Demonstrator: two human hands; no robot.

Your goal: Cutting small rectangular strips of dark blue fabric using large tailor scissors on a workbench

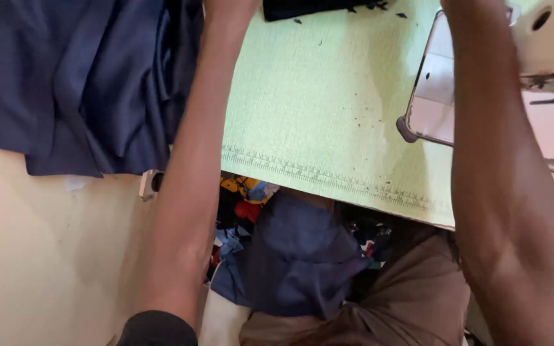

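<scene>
Nearest the camera, a brown garment point(411, 301) is seen over the lap, with a dark blue cloth point(296, 263) draped beside it below the counter edge. Under the counter point(315, 96), a heap of coloured scraps point(242, 198) is glimpsed; whether a container holds it cannot be told. Both forearms are raised over the pale green surface. The left arm point(193, 160) and right arm point(501, 166) run out of the top edge, so neither hand is shown and the state of each grip cannot be told. Farther off, navy fabric point(84, 83) is spread at the left, probably kept within reach, and a sewing machine point(546, 38) stands at the right beside its metal plate point(434, 96).
</scene>
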